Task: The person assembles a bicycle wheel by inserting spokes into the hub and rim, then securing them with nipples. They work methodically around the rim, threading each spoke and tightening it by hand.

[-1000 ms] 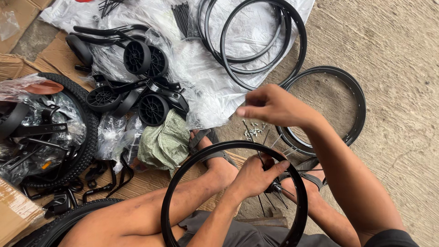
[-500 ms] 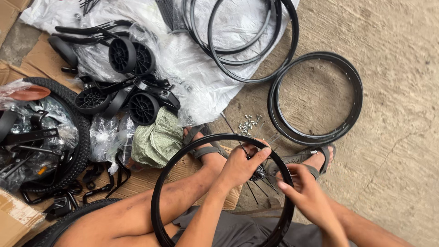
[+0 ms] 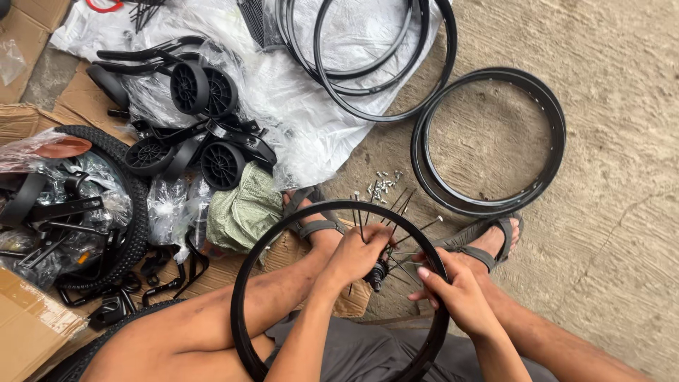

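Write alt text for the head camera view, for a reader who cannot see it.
Seen from above, a seated person's left hand grips a spoked hub inside a black wheel rim across their lap, while the right hand touches the spokes. On the concrete floor lie more bare rims, small black plastic wheels on white plastic sheeting, and a knobby tyre.

A black round metal wheel rim (image 3: 263,272) stands tilted in the lower middle of the frame, its lower arc cut off by the bottom edge. Inside it, right of centre, sits a small dark metal hub (image 3: 377,272). Thin silver wire spokes (image 3: 400,205) fan loosely from the hub toward the rim's upper right arc, several poking past it, their outer ends unfastened.
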